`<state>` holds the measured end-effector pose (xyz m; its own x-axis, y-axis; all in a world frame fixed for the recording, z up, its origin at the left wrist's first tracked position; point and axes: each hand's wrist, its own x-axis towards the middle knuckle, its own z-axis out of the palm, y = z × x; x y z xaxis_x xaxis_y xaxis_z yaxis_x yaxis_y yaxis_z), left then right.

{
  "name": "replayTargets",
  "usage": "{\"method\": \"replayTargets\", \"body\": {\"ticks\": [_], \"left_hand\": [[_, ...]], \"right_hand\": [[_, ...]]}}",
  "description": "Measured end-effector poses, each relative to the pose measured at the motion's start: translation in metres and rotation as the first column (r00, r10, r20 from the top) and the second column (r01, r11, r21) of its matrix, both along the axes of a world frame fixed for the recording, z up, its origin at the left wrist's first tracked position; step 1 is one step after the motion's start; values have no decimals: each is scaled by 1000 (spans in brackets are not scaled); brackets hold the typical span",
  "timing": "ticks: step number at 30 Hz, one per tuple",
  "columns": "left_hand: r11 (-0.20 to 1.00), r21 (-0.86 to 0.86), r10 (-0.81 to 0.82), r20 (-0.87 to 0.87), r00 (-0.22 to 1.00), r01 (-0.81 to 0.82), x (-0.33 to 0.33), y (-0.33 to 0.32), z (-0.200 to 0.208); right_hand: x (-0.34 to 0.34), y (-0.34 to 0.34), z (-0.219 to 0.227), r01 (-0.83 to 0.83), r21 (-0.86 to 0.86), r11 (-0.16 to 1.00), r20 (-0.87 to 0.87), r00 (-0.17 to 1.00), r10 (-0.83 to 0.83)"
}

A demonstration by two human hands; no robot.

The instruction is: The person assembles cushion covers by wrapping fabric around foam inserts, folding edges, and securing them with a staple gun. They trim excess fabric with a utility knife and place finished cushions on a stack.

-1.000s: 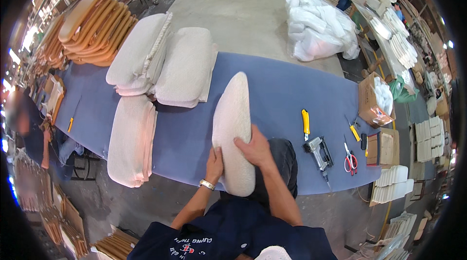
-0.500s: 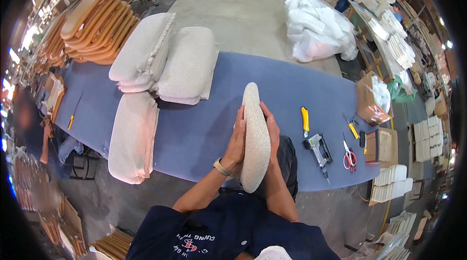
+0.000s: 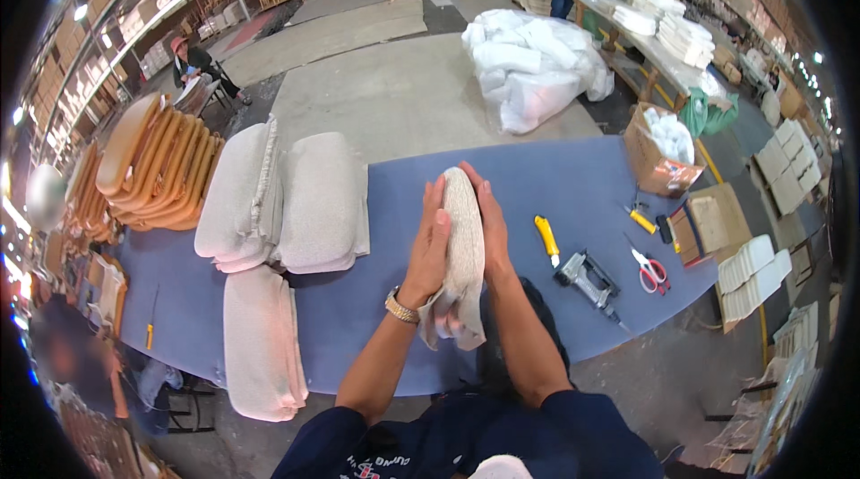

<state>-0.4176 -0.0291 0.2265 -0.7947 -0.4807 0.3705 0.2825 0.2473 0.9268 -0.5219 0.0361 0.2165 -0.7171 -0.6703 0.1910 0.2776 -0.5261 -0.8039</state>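
Note:
A cushion in pale beige woven fabric [image 3: 463,233] stands on edge between my palms, above the front middle of the blue-topped table [image 3: 537,179]. At its near end the fabric hangs loose and gapes, with something pale inside. My left hand [image 3: 426,250] presses its left side, thumb toward me, a watch on the wrist. My right hand [image 3: 493,228] lies along its right side with fingers stretched forward. To the left are beige fabric-covered stacks: a far left pile [image 3: 235,197], one beside it [image 3: 322,201] and a nearer one [image 3: 258,336].
Right of my hands lie a yellow utility knife [image 3: 547,239], a grey staple gun [image 3: 587,282] and red-handled scissors [image 3: 649,273]. A cardboard box [image 3: 647,156] stands at the right edge. Brown curved panels [image 3: 157,165] are stacked far left. Beyond the table sits a plastic bag [image 3: 528,67].
My view has tilted up, so the table sits lower. The cushion's near end now shows loose, gaping fabric. My hands have shifted farther along its sides.

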Motion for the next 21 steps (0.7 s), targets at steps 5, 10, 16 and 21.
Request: {"method": "replayTargets", "body": {"ticks": [5,10,16,21], "left_hand": [[991,-136,-1,-22,1000,-2,-19,-16,-4],[989,144,-37,-53,998,45,-25,-33,-5],[938,340,-41,-102,994,74,-68,-47,0],[855,508,-88,-59,994,106,-116,-89,-18]], "right_hand": [[-12,-16,-16,-18,10,1000,-48,999,18],[-13,-16,5,-9,5,1000,-341,940,10],[-47,-29,23,85,53,995,-567,823,-40],[-91,-72,6,57,49,997,-401,916,-32]]}}
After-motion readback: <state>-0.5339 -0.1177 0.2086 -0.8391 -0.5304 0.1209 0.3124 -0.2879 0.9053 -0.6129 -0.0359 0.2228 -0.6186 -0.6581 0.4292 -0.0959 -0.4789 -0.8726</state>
